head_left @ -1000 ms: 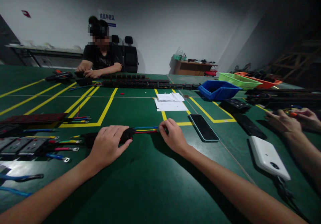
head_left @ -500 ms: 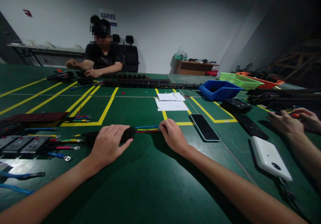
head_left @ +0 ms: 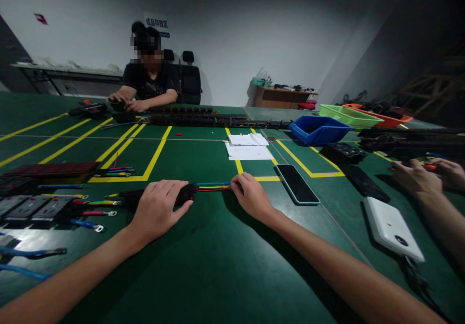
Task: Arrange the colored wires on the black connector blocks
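My left hand is wrapped over a long black socket strip lying on the green table, hiding most of it. Blue, yellow and red wires run out of the strip's right end. My right hand closes in a pinch on the far ends of these wires, and its fingers cover the tips. Short wires with metal lugs stick out to the left of my left hand, near grey socket strips.
A phone and a white power bank lie to the right. White papers and a blue bin are farther back. One co-worker sits opposite; another person's hands work at the right.
My hands stay almost still on the strip and the wires. Across the table, the co-worker's raised hand has come down onto a dark part.
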A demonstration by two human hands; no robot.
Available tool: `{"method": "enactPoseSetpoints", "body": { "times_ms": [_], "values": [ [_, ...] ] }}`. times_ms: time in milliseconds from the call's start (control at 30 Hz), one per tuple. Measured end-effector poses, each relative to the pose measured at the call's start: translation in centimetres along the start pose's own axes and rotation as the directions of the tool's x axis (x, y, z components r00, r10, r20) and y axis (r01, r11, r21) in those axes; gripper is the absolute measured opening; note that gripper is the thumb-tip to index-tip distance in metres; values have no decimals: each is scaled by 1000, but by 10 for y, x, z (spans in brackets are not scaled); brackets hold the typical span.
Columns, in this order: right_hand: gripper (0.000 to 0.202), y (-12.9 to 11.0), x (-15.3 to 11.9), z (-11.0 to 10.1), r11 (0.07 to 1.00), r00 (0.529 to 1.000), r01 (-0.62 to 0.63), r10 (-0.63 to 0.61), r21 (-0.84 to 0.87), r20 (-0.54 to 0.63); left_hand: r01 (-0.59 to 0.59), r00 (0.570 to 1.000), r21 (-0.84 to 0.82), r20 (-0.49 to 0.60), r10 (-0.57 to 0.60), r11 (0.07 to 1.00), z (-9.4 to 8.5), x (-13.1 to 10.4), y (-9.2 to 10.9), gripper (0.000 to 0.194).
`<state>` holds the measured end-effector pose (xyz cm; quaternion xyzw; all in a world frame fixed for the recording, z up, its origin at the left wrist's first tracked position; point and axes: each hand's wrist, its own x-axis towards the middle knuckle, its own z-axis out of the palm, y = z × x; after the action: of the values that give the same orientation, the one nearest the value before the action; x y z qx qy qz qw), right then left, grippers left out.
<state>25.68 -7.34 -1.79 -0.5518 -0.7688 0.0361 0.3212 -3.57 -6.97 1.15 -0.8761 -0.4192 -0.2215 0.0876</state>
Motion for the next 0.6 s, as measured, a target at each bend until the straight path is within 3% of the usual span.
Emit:
{"method": "enactPoseSetpoints", "body": {
  "times_ms": [100, 300, 433, 600],
  "values": [
    [15, -1, 0, 0, 1000, 999, 6, -7, -22, -40, 0, 1000, -1, -1, 0, 1000, 0, 0, 0, 43],
    [14, 1, 0, 4, 992, 1000, -14, 17, -123, 24, 13, 1000, -18, 5, -13, 1000, -1, 0, 1, 43],
    [14, 3, 0, 6, 989, 1000, -5, 2, -149, -22, 22, 1000, -31, 5, -22, 999, -2, 0, 1, 43],
    [14, 3, 2, 5, 991, 998, -27, 35, -129, 60, 13, 1000, -19, 4, -13, 1000, 0, -1, 1, 44]
  ]
}}
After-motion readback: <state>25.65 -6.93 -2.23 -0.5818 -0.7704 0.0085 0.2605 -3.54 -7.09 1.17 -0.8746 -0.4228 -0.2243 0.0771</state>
